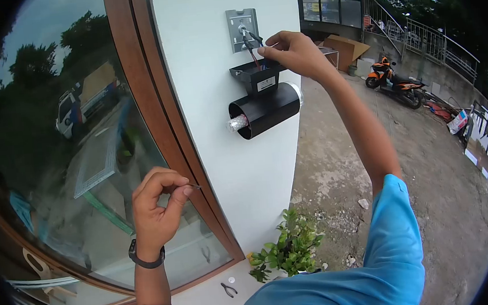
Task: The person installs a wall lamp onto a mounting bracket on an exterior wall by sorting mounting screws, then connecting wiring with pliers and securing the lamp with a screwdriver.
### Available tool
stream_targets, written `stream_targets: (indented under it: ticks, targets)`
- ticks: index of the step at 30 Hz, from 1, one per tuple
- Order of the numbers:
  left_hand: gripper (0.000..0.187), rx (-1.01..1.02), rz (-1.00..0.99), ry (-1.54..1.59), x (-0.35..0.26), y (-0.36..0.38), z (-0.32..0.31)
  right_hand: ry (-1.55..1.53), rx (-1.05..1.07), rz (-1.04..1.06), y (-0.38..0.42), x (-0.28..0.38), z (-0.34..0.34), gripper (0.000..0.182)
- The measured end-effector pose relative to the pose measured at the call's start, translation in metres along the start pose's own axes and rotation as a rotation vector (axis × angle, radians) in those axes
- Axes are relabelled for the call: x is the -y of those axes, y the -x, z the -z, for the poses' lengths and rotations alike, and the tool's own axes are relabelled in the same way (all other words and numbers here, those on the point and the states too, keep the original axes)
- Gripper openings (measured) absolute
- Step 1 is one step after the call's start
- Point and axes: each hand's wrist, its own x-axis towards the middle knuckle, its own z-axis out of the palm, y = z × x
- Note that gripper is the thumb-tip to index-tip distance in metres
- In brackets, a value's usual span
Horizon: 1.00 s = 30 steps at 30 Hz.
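Observation:
My left hand [162, 207] is raised in front of the glass door, thumb and forefinger pinching a small thin dark piece [195, 186], too small to name. My right hand [296, 54] is at the wall, fingertips closed around the wires [251, 50] above a black wall lamp [266, 110]. Part of the grip is hidden behind the fingers. These wires run from a grey metal mounting plate [235, 22] down into the lamp's open box-shaped base [258, 79]. Clear wrapping [237, 123] sticks out of the lamp's tube.
The brown-framed glass door [168, 130] stands left of the white wall pillar [203, 69]. Below are a leafy plant [288, 243] and pliers [229, 289] on the ledge. An orange and black motorbike [393, 83] is parked at right, near cardboard [342, 50] and scrap.

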Motion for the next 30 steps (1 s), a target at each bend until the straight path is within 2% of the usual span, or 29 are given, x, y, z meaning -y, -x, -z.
stream_targets:
  ticks: [6,11,14,18,24,27,30]
  targets:
    - [0.007,0.077,-0.146,-0.120,-0.028,-0.113,-0.020,-0.393,0.165,-0.023,-0.015,-0.012,-0.007,0.024]
    - [0.009,0.171,-0.352,-0.340,-0.038,-0.203,-0.039,-0.271,0.155,-0.022,-0.023,-0.011,0.011,0.026]
    - [0.010,0.230,-0.554,-0.500,-0.030,-0.260,-0.058,-0.192,0.201,-0.007,-0.029,-0.005,0.024,0.027]
    - [0.011,0.374,-0.501,-0.628,-0.030,-0.294,-0.083,-0.188,0.232,0.002,-0.034,-0.001,0.026,0.028]
    - [0.009,0.400,-0.512,-0.734,-0.025,-0.313,-0.102,-0.187,0.274,-0.001,-0.032,0.006,0.039,0.028]
    - [0.008,0.403,-0.445,-0.785,-0.026,-0.314,-0.107,-0.174,0.272,0.017,-0.034,0.005,0.038,0.029]
    - [0.007,0.420,-0.465,-0.800,-0.025,-0.315,-0.108,-0.246,0.190,0.090,-0.038,-0.006,0.023,0.024]
